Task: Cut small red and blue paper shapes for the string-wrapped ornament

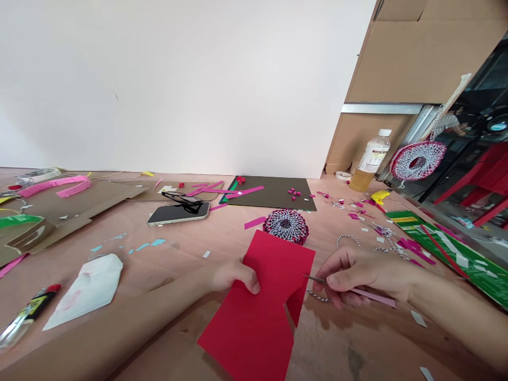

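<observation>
While the left hand (234,278) clamps a red card (254,312), the right hand (361,275) pinches a metal pin (315,279) and pink strip (373,297).

Front edge of table (349,338): card sheet (257,309), w/ paper rosette (286,226) just behind it. Further back, dark board (270,193) near back edge; phone (178,213) just L of board, glasses (182,197) on phone. L edge: cardboard sheet (51,222). Front-L corner: glue tube (29,312), white bag (85,288) just R of it. R edge: cutting mat (448,254). Back-R corner: plastic bottle (371,161); second rosette (418,160) hangs R of bottle, beyond table.
</observation>
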Motion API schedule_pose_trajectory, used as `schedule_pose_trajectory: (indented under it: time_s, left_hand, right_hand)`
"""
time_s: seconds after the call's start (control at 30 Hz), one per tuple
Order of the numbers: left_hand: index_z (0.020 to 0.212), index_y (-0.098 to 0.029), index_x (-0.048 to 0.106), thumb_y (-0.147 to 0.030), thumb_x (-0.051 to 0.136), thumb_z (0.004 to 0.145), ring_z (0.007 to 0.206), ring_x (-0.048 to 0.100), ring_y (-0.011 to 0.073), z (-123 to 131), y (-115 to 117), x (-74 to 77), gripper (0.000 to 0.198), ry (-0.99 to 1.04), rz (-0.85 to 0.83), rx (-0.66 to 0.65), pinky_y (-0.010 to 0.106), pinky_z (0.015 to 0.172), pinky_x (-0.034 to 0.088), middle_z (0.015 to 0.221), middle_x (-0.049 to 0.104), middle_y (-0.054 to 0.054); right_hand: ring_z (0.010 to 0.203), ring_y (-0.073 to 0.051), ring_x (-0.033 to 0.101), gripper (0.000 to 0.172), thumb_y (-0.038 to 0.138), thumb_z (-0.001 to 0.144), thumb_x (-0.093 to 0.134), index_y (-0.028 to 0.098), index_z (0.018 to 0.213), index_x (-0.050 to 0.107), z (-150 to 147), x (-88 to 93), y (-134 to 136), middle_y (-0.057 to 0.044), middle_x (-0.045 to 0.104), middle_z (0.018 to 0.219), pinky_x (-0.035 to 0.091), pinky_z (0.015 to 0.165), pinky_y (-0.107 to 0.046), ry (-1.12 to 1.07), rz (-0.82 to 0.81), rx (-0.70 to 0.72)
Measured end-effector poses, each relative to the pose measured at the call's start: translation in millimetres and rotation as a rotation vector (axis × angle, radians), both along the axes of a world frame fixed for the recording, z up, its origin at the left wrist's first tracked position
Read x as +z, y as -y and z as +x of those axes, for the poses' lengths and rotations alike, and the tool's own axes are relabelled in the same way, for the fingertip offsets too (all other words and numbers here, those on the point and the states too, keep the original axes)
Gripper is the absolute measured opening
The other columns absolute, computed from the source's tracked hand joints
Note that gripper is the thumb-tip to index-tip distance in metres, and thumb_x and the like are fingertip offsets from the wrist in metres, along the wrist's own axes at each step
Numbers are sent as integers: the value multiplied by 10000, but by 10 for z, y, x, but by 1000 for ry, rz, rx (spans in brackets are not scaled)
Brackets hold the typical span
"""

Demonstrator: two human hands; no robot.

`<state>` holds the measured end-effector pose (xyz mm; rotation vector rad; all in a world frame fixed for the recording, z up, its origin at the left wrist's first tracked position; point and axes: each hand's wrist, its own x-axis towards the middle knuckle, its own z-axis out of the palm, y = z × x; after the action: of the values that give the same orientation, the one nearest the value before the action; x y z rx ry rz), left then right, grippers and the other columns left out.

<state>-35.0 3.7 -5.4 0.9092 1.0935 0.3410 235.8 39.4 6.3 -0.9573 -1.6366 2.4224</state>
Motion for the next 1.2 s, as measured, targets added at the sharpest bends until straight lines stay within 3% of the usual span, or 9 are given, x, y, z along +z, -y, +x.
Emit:
schedule_pose_trajectory:
  time_s: [0.23,0.33,0.5,0.63,0.73,0.87,1.0,1.1,1.2]
  left_hand:
    - [750,-117,700,-155,585,426,618,636,257,12,4,15,346,10,14,2,333,546,488,654,704,41]
    - [721,-124,703,-155,584,429,599,623,234,19,19,23,316,-6,26,44,308,525,474,643,701,29]
    - [728,-123,699,-151,564,443,575,606,214,15,22,25,316,12,33,9,293,518,448,618,691,24]
    - [691,-127,689,-141,549,455,544,591,202,3,22,2,275,26,49,26,283,511,428,554,664,10]
    - [642,-116,679,-180,538,454,513,566,173,-16,4,-41,243,91,-12,60,257,466,397,574,666,22]
    - [583,-108,670,-205,532,440,498,530,145,-45,-37,-95,221,158,-65,58,225,419,339,580,662,32]
    - [538,-119,648,-193,544,451,464,499,131,-40,-43,-103,154,165,-49,62,218,405,316,544,646,22]
    - [574,-125,648,-195,576,470,536,548,145,11,-21,-90,144,202,-18,62,221,468,380,576,654,19]
    - [765,-147,675,-186,646,528,718,609,180,63,-6,-91,242,253,52,34,266,662,457,729,691,17]
  right_hand:
    - [430,-7,472,203,289,761,676,117,861,715,8,-9,8,-16,644,639,355,406,-91,10,10,-12]
    - [433,-8,476,172,280,766,670,120,810,715,-5,6,10,-17,645,644,350,406,-94,11,16,-6]
    - [449,-19,487,178,302,758,669,128,744,706,-24,26,28,-14,638,640,353,417,-108,13,38,-2]
    - [472,-25,483,205,297,716,707,136,842,711,-2,-7,16,-3,622,662,359,434,-116,16,81,-7]
    - [486,-27,476,269,294,705,718,162,937,695,32,-47,-47,-8,635,713,347,430,-117,-12,110,-61]
    - [462,-38,420,254,351,758,661,157,920,680,71,-81,-159,-6,597,674,272,371,-136,-46,139,-112]
    - [449,-32,361,259,366,734,683,154,873,635,54,-99,-159,5,562,672,275,395,-155,-93,135,-192]
    - [489,-42,398,279,320,693,723,186,888,575,-28,-111,-53,6,573,777,283,397,-160,-57,324,-360]
    - [568,-65,461,263,227,692,713,201,810,479,-144,-105,78,-1,605,867,344,452,-172,-64,537,-447]
